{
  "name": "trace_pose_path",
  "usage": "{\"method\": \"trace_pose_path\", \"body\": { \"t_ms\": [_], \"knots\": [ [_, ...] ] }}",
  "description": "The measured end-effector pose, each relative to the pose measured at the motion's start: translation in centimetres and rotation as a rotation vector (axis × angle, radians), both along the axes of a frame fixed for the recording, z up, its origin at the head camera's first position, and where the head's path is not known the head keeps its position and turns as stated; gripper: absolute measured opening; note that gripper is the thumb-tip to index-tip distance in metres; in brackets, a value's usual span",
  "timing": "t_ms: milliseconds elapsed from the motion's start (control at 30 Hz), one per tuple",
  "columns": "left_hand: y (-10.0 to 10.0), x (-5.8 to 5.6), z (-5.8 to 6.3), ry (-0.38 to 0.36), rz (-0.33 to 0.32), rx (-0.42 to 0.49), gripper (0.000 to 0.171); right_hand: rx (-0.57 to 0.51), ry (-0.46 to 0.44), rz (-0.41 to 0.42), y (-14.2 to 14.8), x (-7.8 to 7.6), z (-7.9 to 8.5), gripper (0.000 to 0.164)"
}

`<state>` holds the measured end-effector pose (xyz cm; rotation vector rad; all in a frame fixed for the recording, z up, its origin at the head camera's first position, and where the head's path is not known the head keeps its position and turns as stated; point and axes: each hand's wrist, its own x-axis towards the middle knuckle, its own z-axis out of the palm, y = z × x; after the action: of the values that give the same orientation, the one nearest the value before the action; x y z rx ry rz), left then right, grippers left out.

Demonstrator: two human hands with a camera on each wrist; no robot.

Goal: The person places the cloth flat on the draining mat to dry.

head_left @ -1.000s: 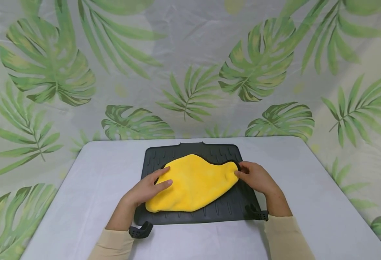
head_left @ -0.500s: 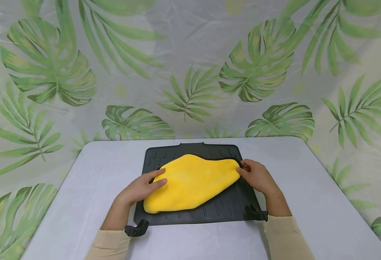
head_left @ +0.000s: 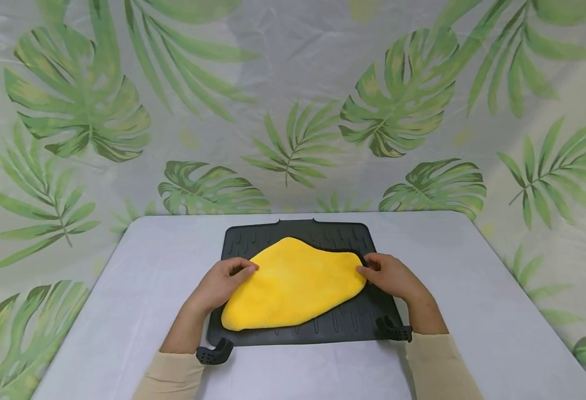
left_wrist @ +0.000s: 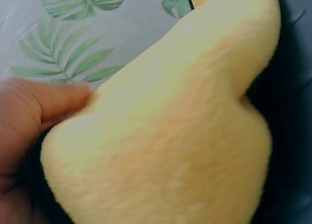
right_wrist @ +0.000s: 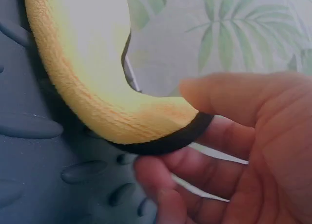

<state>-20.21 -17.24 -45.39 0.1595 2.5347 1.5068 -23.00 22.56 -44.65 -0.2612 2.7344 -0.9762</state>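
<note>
A yellow plush cloth (head_left: 293, 286) with dark edging is stretched between both hands over a black ribbed mat (head_left: 322, 333). At its upper left edge my left hand (head_left: 223, 280) pinches it between thumb and fingers; in the left wrist view the thumb (left_wrist: 63, 100) presses on the yellow side. My right hand (head_left: 392, 273) grips the right end. There, the right wrist view has the thumb (right_wrist: 219, 95) on top and fingers beneath the dark edge (right_wrist: 161, 145). The cloth's lower left corner hangs rounded near the mat's front left.
The mat lies on a white table (head_left: 472, 311) whose far edge meets a leaf-print backdrop (head_left: 297, 139). Each wrist wears a black bracket, one on the left (head_left: 215, 353) and one on the right (head_left: 394, 329).
My left hand has closed its thumb and fingers together on the cloth's edge, where they were spread before. My right hand rose slightly, then came down and a little left with its end.
</note>
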Motion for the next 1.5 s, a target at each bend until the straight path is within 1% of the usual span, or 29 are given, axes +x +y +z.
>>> {"method": "trace_pose_path", "body": {
  "t_ms": [67, 100, 200, 267, 333, 367, 500, 633, 733, 833, 967, 1033, 1133, 1267, 1500],
  "knots": [
    [0.3, 0.0, -0.1, 0.002, 0.007, 0.0, 0.023, 0.005, -0.02, 0.031, 0.0, 0.1, 0.2, 0.03],
    [0.5, 0.0, -0.2, 0.0, 0.002, 0.001, 0.025, 0.008, -0.031, 0.046, 0.0, 0.1, 0.2, 0.031],
    [0.7, 0.2, -0.2, -0.005, -0.026, 0.016, 0.036, 0.037, -0.049, 0.081, 0.1, 0.3, 0.3, 0.028],
    [0.8, 0.3, -0.1, -0.01, -0.063, 0.031, 0.043, 0.041, -0.062, 0.107, 0.0, 0.3, 0.2, 0.035],
    [0.8, 0.3, -0.2, -0.015, -0.094, 0.028, 0.049, 0.03, -0.066, 0.13, -0.1, 0.4, 0.1, 0.044],
    [0.8, 0.4, -0.3, -0.016, -0.11, 0.02, 0.051, 0.022, -0.067, 0.142, -0.1, 0.4, 0.1, 0.045],
    [0.8, 0.4, -0.5, -0.05, -0.155, -0.016, 0.059, 0.021, -0.045, 0.158, -0.2, 0.3, -0.1, 0.032],
    [0.9, 0.5, -0.6, -0.068, -0.159, -0.027, 0.064, 0.067, -0.002, 0.133, -0.3, 0.2, -0.2, 0.015],
    [0.8, 0.5, -0.5, -0.069, -0.153, -0.012, 0.066, 0.076, 0.024, 0.098, -0.4, 0.1, -0.3, 0.011],
    [0.6, 0.5, -0.3, -0.078, -0.148, 0.005, 0.067, 0.059, 0.047, 0.06, -0.4, 0.0, -0.3, 0.017],
    [0.3, 0.3, -0.1, -0.078, -0.142, -0.011, 0.068, 0.038, 0.068, 0.011, -0.5, 0.0, -0.2, 0.032],
    [0.1, 0.3, 0.0, -0.077, -0.137, -0.025, 0.067, 0.033, 0.077, -0.008, -0.6, 0.0, -0.2, 0.033],
    [0.0, 0.3, 0.1, -0.082, -0.13, -0.037, 0.067, 0.03, 0.113, -0.03, -0.9, 0.0, -0.1, 0.033],
    [0.0, 0.2, 0.1, -0.084, -0.123, -0.052, 0.066, 0.015, 0.155, -0.037, -1.2, 0.1, -0.2, 0.037],
    [0.1, 0.3, 0.1, -0.078, -0.121, -0.054, 0.065, -0.012, 0.166, -0.039, -1.5, 0.1, -0.3, 0.039]
  ]
}}
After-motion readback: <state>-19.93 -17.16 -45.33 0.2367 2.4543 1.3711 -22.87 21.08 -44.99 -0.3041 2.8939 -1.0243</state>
